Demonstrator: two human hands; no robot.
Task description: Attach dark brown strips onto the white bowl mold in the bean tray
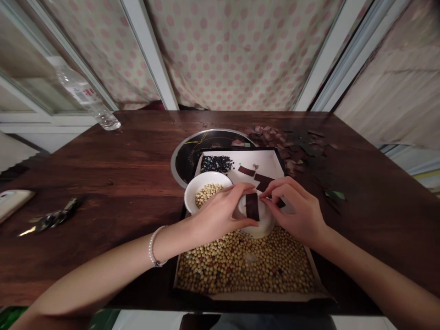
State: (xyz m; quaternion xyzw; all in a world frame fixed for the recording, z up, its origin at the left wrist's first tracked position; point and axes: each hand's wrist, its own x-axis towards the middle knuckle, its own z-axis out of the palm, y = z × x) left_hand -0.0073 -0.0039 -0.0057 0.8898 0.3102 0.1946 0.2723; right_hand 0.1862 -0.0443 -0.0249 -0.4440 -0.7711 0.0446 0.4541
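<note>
My left hand [220,213] holds a dark brown rectangular strip [252,207] between thumb and fingers. My right hand [297,206] is pinched at the strip's right side; what lies between its fingertips is too small to make out. Under both hands is a white bowl [263,229], partly hidden. To its left a second white bowl [191,192] holds pale beads [208,191]. Many yellowish beads [240,266] fill the near part of the tray [271,297]. Dark beads [216,163] and brown strips [246,171] lie in its far part.
A round dark plate [177,167] sits behind the tray on the wooden table [113,169]. Brown and green scraps [295,144] are scattered at the back right. A plastic bottle [85,94], scissors [57,217] and a white object [14,201] are on the left.
</note>
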